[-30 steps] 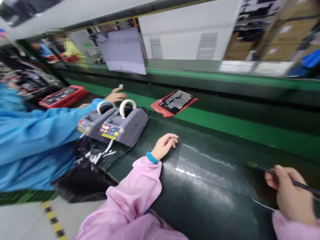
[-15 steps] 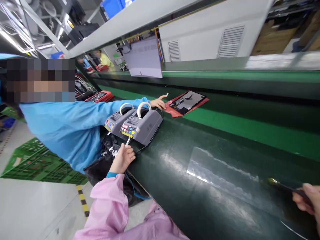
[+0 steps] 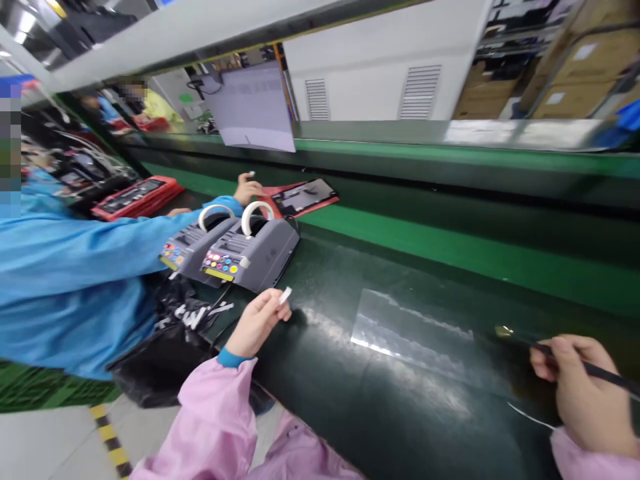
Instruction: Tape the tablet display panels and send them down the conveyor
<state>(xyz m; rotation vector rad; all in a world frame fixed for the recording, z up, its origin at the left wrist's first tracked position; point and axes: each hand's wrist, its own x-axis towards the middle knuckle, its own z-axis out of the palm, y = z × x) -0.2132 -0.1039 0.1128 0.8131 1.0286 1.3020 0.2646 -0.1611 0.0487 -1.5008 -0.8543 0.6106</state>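
Note:
My left hand (image 3: 263, 320) is closed, pinching a short piece of white tape (image 3: 285, 295) between thumb and fingers. It is just in front of two grey tape dispensers (image 3: 270, 250) that carry rolls of white tape (image 3: 257, 217). At the right, my right hand (image 3: 585, 387) grips what look like black tweezers (image 3: 603, 375). A small shiny amber piece (image 3: 504, 331) shows at their far end; I cannot make out its kind. Between my hands, a clear plastic sheet (image 3: 410, 333) lies flat on the dark green table (image 3: 320, 373).
A co-worker's hand (image 3: 247, 189) rests beside a flat device panel (image 3: 307, 195) on red wrap. Red trays (image 3: 135, 198) lie farther left. A black bag (image 3: 150, 363) with tape scraps hangs at the table's edge. A thin white strand (image 3: 530, 417) lies near my right hand.
My left hand has moved from the dispenser's front to the right, and the white tape piece has come away with it. The view has turned right, bringing more of my right hand into sight.

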